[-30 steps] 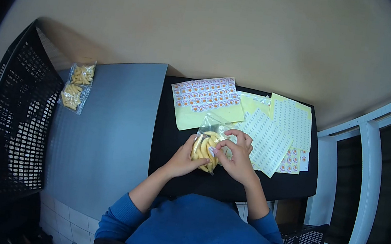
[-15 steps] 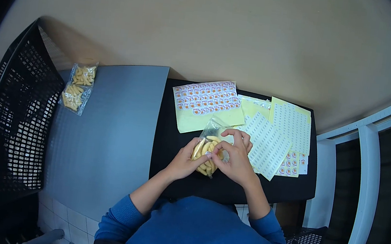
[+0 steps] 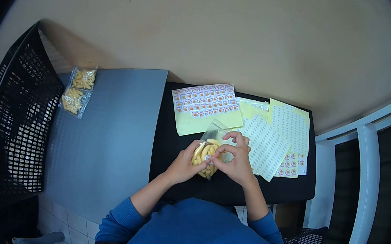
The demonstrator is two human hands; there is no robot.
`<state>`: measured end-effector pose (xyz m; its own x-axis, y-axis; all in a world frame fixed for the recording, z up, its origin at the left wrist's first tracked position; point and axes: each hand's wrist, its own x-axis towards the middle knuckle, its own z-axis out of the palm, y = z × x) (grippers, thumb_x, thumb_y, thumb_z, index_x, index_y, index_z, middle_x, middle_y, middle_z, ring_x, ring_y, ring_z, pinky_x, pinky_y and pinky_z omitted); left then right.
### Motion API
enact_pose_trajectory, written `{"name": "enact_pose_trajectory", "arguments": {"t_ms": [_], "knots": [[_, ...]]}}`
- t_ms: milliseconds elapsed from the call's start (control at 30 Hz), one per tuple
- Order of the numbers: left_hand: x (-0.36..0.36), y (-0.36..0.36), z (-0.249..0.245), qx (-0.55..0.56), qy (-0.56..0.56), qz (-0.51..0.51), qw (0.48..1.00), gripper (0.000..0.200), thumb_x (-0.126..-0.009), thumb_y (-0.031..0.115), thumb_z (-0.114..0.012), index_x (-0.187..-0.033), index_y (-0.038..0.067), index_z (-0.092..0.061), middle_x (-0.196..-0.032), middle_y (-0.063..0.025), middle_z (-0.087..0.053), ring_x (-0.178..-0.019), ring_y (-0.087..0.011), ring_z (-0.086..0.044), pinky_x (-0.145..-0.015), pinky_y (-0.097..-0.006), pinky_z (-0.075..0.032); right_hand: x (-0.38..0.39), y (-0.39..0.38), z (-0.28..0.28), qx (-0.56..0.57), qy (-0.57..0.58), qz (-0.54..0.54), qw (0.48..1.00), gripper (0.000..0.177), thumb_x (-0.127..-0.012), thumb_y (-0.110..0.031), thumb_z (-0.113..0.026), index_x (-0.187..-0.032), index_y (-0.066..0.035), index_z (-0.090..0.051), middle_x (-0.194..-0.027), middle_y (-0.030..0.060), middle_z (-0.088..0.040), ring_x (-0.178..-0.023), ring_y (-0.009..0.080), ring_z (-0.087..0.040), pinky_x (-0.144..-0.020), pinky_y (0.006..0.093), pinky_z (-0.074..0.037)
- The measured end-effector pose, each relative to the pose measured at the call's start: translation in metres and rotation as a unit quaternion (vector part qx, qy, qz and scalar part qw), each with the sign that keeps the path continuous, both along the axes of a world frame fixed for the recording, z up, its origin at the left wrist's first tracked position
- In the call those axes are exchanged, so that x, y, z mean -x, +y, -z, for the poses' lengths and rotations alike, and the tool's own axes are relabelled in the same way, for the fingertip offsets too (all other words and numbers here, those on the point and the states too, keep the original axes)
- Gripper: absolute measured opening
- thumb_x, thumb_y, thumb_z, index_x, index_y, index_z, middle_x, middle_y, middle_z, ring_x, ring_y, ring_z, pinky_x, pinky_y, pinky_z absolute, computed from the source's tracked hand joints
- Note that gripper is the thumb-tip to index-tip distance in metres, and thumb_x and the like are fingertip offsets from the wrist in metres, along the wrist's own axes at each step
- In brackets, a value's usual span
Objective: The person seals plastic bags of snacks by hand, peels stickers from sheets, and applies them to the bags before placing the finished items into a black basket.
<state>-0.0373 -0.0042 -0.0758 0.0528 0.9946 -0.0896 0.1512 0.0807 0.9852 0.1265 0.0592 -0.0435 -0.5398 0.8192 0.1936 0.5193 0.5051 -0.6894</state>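
Note:
A clear plastic bag of pale yellow finger-shaped snacks (image 3: pixel 200 153) is held over the black-covered table in front of me. My left hand (image 3: pixel 183 164) is closed around its left side, thumb across the front. At the bag's front, a small whitish round sticker (image 3: pixel 208 157) shows by the left thumb tip. My right hand (image 3: pixel 236 161) pinches at this sticker with thumb and index finger, its other fingers curled above; the fingertips partly hide it. Beyond the bag lies a sticker sheet (image 3: pixel 206 99) with rows of round orange-and-white labels on yellow backing.
More label sheets (image 3: pixel 290 126) overlap on the right of the black cloth (image 3: pixel 165 150). To the left is a grey tabletop (image 3: pixel 106 135) with two filled snack bags (image 3: pixel 82 79) at its far left edge. A tall black perforated basket (image 3: pixel 25 120) stands beside it.
Both hands keep nearly the same place on the bag. The fingertips at the sticker have shifted only slightly, and the view has moved a little.

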Motion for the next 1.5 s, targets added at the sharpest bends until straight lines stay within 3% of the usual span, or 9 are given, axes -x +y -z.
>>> {"name": "enact_pose_trajectory", "arguments": {"t_ms": [200, 300, 367, 500, 600, 700, 967, 1267, 1500], "knots": [[0.000, 0.001, 0.006, -0.037, -0.005, -0.048, 0.998, 0.042, -0.078, 0.016, -0.061, -0.113, 0.002, -0.041, -0.097, -0.0145, -0.059, -0.091, -0.0207, -0.059, -0.077, -0.0315, -0.046, -0.010, 0.009, 0.002, 0.035, 0.172, 0.033, 0.984, 0.011, -0.062, -0.009, -0.073, -0.071, -0.009, -0.067, -0.108, 0.0052, -0.053, -0.097, 0.0204, -0.045, -0.085, 0.0330, -0.036], [-0.001, 0.001, 0.006, -0.008, -0.038, -0.043, 0.998, 0.039, -0.081, 0.013, -0.059, -0.115, 0.001, -0.042, -0.102, -0.0099, -0.055, -0.094, -0.0136, -0.053, -0.081, -0.0273, -0.044, -0.014, 0.006, 0.000, 0.053, 0.164, 0.069, 0.983, 0.008, -0.066, -0.004, -0.069, -0.074, -0.007, -0.068, -0.115, 0.0085, -0.053, -0.102, 0.0212, -0.046, -0.089, 0.0338, -0.037], [-0.002, 0.002, 0.002, 0.001, -0.032, -0.046, 0.998, 0.039, -0.082, 0.013, -0.058, -0.115, 0.001, -0.042, -0.103, -0.0100, -0.054, -0.095, -0.0136, -0.053, -0.081, -0.0271, -0.044, -0.014, 0.001, 0.006, -0.097, 0.074, 0.040, 0.992, 0.022, -0.068, -0.003, -0.067, -0.090, -0.004, -0.065, -0.119, 0.0123, -0.048, -0.102, 0.0233, -0.047, -0.088, 0.0346, -0.038], [-0.002, 0.001, 0.001, 0.008, -0.028, -0.048, 0.998, 0.040, -0.082, 0.014, -0.059, -0.116, 0.001, -0.040, -0.103, -0.0094, -0.053, -0.095, -0.0132, -0.052, -0.081, -0.0266, -0.043, 0.006, -0.018, 0.014, -0.102, 0.127, 0.117, 0.980, 0.056, -0.069, -0.012, -0.070, -0.119, -0.006, -0.047, -0.125, 0.0162, -0.037, -0.103, 0.0284, -0.048, -0.084, 0.0381, -0.042], [-0.003, -0.001, 0.006, -0.038, -0.037, -0.032, 0.998, 0.044, -0.079, 0.015, -0.060, -0.115, 0.001, -0.039, -0.099, -0.0131, -0.058, -0.092, -0.0179, -0.057, -0.079, -0.0301, -0.046, 0.013, -0.017, 0.034, 0.082, 0.294, 0.101, 0.947, 0.086, -0.068, -0.003, -0.069, -0.135, -0.007, -0.015, -0.131, 0.0172, -0.023, -0.107, 0.0277, -0.047, -0.082, 0.0340, -0.046], [-0.006, -0.002, 0.004, -0.038, -0.056, -0.011, 0.998, 0.046, -0.079, 0.014, -0.060, -0.117, 0.002, -0.037, -0.099, -0.0129, -0.057, -0.091, -0.0172, -0.057, -0.078, -0.0300, -0.045, 0.017, -0.018, 0.019, 0.218, 0.431, 0.135, 0.865, 0.090, -0.069, 0.005, -0.066, -0.136, -0.006, -0.007, -0.132, 0.0166, -0.021, -0.105, 0.0284, -0.050, -0.082, 0.0330, -0.048], [-0.004, 0.003, 0.006, -0.033, -0.158, -0.044, 0.986, 0.035, -0.083, 0.015, -0.057, -0.112, 0.001, -0.044, -0.097, -0.0092, -0.058, -0.087, -0.0133, -0.056, -0.079, -0.0270, -0.044, 0.020, -0.020, 0.013, 0.175, 0.423, 0.110, 0.882, 0.094, -0.069, 0.008, -0.064, -0.136, -0.006, 0.000, -0.133, 0.0169, -0.022, -0.104, 0.0296, -0.052, -0.082, 0.0328, -0.049], [-0.004, 0.003, -0.001, -0.064, -0.045, -0.129, 0.989, 0.027, -0.087, 0.019, -0.052, -0.105, -0.001, -0.049, -0.091, -0.0099, -0.059, -0.084, -0.0120, -0.055, -0.074, -0.0263, -0.044, 0.023, -0.031, 0.020, 0.195, 0.371, 0.090, 0.903, 0.100, -0.069, 0.000, -0.068, -0.136, -0.007, 0.006, -0.133, 0.0193, -0.023, -0.105, 0.0307, -0.051, -0.079, 0.0328, -0.050], [-0.002, 0.004, 0.007, -0.040, -0.068, -0.133, 0.988, 0.026, -0.088, 0.020, -0.049, -0.103, -0.002, -0.048, -0.090, -0.0120, -0.059, -0.084, -0.0127, -0.056, -0.073, -0.0269, -0.044, 0.021, -0.032, 0.023, 0.224, 0.381, 0.043, 0.896, 0.100, -0.070, 0.003, -0.063, -0.136, -0.009, 0.010, -0.134, 0.0208, -0.021, -0.110, 0.0322, -0.047, -0.080, 0.0331, -0.050]]}}
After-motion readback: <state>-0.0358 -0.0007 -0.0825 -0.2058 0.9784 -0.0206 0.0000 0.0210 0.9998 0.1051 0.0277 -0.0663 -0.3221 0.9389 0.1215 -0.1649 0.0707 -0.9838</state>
